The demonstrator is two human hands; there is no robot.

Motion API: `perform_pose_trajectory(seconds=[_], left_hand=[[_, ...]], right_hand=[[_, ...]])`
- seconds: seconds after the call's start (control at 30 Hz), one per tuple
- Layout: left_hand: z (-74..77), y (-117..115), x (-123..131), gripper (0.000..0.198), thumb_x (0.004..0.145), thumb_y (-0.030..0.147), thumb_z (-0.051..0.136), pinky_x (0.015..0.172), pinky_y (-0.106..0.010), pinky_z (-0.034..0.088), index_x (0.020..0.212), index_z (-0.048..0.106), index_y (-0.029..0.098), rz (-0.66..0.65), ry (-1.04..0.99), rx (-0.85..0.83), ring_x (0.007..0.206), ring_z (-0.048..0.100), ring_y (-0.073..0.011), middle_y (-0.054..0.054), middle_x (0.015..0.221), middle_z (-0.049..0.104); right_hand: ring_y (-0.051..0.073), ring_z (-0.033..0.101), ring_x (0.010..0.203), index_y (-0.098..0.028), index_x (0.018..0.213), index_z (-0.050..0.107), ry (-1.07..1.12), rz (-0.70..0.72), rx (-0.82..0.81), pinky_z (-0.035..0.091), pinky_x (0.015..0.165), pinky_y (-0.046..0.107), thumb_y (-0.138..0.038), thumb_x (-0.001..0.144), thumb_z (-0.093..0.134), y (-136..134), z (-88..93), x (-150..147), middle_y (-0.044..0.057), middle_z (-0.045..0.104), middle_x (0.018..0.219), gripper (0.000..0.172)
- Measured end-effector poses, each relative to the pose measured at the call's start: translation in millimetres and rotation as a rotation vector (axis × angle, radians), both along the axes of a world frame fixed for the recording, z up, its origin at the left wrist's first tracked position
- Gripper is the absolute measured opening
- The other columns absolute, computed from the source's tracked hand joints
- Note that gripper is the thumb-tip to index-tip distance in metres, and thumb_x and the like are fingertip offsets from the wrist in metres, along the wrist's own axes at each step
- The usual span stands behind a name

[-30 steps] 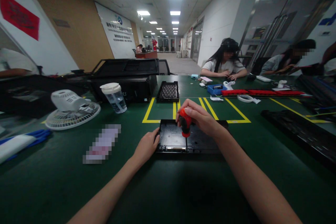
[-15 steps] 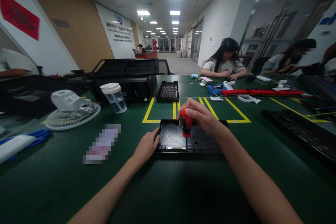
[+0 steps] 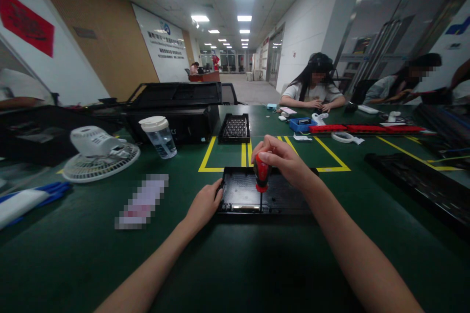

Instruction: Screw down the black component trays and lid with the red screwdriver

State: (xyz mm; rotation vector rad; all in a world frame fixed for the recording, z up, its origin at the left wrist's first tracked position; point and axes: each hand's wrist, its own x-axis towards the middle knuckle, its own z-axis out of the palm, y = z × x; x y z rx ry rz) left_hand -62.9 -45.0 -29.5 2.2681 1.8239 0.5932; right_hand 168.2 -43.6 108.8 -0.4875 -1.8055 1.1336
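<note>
A shallow black plastic panel [image 3: 240,190] with raised edges lies flat on the green table in front of me. My left hand [image 3: 206,202] grips its left edge, the thumb along the near side. My right hand [image 3: 281,159] is wrapped round the red and black handle of a screwdriver [image 3: 262,178], which stands nearly upright. The shaft runs down to the near edge of the panel, beside a pale metallic strip [image 3: 246,207]. Whatever the tip touches is too small to make out.
Beyond the panel sits a black tray [image 3: 235,128] of small round pieces, near yellow tape lines. To the left are a lidded cup [image 3: 159,138], a white fan [image 3: 101,154] and a blurred-out flat item [image 3: 143,201]. Another black panel [image 3: 414,188] lies right. A co-worker [image 3: 316,83] sits across.
The screwdriver handle and my right hand have shifted very slightly, with the fingers turned a little round the handle. My left hand and the panel stay in place.
</note>
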Motion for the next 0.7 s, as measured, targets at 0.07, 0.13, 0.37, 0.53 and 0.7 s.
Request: perform_pose_trajectory(seconds=[0.07, 0.13, 0.37, 0.53, 0.7], left_hand=[[0.0, -0.2, 0.0, 0.043, 0.09, 0.032, 0.034, 0.087, -0.033, 0.042, 0.129, 0.042, 0.016, 0.001, -0.007, -0.006, 0.096, 0.058, -0.0208, -0.011, 0.107, 0.061], [0.2, -0.6, 0.0, 0.043, 0.089, 0.033, 0.034, 0.087, -0.034, 0.042, 0.129, 0.042, 0.017, 0.008, -0.016, -0.011, 0.096, 0.058, -0.021, -0.011, 0.107, 0.061], [-0.6, -0.1, -0.4, 0.044, 0.089, 0.033, 0.034, 0.087, -0.034, 0.042, 0.129, 0.042, 0.017, 0.011, -0.029, -0.016, 0.097, 0.058, -0.0211, -0.011, 0.109, 0.061], [-0.6, -0.3, -0.2, 0.044, 0.089, 0.033, 0.034, 0.087, -0.033, 0.042, 0.129, 0.042, 0.017, 0.002, -0.026, -0.012, 0.097, 0.058, -0.0208, -0.011, 0.108, 0.061], [0.7, -2.2, 0.4, 0.044, 0.09, 0.033, 0.033, 0.087, -0.033, 0.043, 0.129, 0.042, 0.016, 0.004, -0.018, -0.007, 0.095, 0.058, -0.0207, -0.011, 0.106, 0.062]], right_hand=[[0.011, 0.053, 0.066, -0.017, 0.071, 0.044, -0.005, -0.009, 0.001, 0.042, 0.059, 0.023, -0.027, 0.08, 0.055, 0.0, 0.3, 0.2, 0.001, 0.056, 0.073, 0.018], [0.01, 0.053, 0.065, -0.017, 0.07, 0.044, -0.005, -0.014, 0.006, 0.041, 0.058, 0.023, -0.027, 0.08, 0.055, 0.1, 0.7, 0.3, 0.001, 0.056, 0.073, 0.019], [0.009, 0.05, 0.062, -0.016, 0.069, 0.044, -0.015, -0.056, 0.027, 0.039, 0.055, 0.022, -0.029, 0.079, 0.057, 0.5, 0.1, 0.9, 0.001, 0.054, 0.073, 0.02], [0.008, 0.047, 0.058, -0.017, 0.067, 0.042, -0.046, -0.118, 0.042, 0.036, 0.05, 0.021, -0.031, 0.078, 0.058, -1.9, 2.4, 0.2, 0.0, 0.052, 0.069, 0.024], [0.008, 0.045, 0.057, -0.017, 0.064, 0.042, -0.094, -0.221, 0.104, 0.033, 0.049, 0.021, -0.032, 0.078, 0.058, -4.7, 3.8, -1.0, -0.001, 0.049, 0.065, 0.025]])
